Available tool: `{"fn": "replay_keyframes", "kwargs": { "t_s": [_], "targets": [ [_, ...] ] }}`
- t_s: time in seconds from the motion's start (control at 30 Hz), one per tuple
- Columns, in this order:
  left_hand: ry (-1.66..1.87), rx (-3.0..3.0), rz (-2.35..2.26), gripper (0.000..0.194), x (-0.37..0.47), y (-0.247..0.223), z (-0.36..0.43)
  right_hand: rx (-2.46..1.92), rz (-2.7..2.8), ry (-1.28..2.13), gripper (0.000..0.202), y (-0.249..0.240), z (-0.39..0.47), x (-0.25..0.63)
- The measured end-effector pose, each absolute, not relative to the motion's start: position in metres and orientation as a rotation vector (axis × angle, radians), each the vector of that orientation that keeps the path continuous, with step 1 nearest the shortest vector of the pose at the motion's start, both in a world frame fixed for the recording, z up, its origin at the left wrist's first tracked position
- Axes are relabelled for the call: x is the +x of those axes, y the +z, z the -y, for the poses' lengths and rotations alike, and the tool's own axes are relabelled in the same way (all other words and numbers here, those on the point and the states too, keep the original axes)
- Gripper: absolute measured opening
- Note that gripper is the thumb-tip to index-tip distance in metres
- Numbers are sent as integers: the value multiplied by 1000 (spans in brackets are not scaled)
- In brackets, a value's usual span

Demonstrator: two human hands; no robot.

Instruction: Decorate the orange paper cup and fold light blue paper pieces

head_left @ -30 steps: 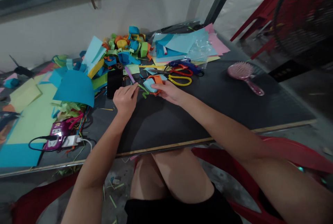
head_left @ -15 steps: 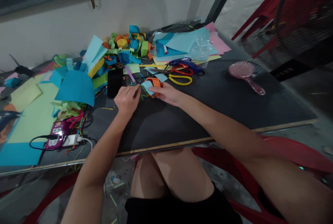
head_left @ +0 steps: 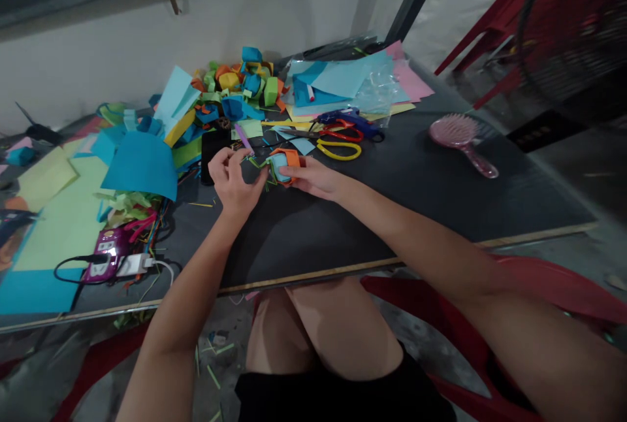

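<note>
My right hand (head_left: 316,177) pinches a small folded paper piece (head_left: 281,167), light blue in the middle with an orange band round its right side. Thin green strips (head_left: 262,164) stick out from its left end. My left hand (head_left: 236,180) is just left of the piece, thumb and fingers apart, with the thumb tip close to the green strips. Whether that thumb touches them is hard to make out. A purple pen-like stick (head_left: 243,139) lies just beyond the left fingers, beside a black phone (head_left: 211,147) partly hidden by that hand.
Scissors with yellow and red handles (head_left: 340,149) lie behind the piece. Folded paper shapes (head_left: 235,85) heap against the wall; paper sheets (head_left: 337,79) lie behind to the right. A pink hairbrush (head_left: 458,131) is at right, a purple power socket (head_left: 110,249) at left.
My left hand has opened from a closed grip, its fingers spreading up and left. A dark tip that showed at its fingers is no longer visible. My right hand still holds the paper piece.
</note>
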State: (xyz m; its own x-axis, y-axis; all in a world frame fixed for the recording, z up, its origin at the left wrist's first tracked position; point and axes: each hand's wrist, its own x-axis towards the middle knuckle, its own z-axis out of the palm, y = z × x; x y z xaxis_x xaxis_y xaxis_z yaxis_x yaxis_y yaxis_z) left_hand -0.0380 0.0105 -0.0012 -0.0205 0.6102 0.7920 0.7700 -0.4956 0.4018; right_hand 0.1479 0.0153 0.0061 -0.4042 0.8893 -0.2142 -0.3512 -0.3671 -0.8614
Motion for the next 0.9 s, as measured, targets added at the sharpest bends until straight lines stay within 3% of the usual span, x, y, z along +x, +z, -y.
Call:
{"fn": "replay_keyframes", "kwargs": {
  "t_s": [0.27, 0.9],
  "targets": [
    [-1415, -2209, 1331, 7, -40, -3, -12, -885, 912, 1939, 36, 3, -17, 149],
    [-1248, -2465, 1194, 21, -44, 5, -16, -838, 781, 1982, 33, 1, -19, 152]
  ]
}}
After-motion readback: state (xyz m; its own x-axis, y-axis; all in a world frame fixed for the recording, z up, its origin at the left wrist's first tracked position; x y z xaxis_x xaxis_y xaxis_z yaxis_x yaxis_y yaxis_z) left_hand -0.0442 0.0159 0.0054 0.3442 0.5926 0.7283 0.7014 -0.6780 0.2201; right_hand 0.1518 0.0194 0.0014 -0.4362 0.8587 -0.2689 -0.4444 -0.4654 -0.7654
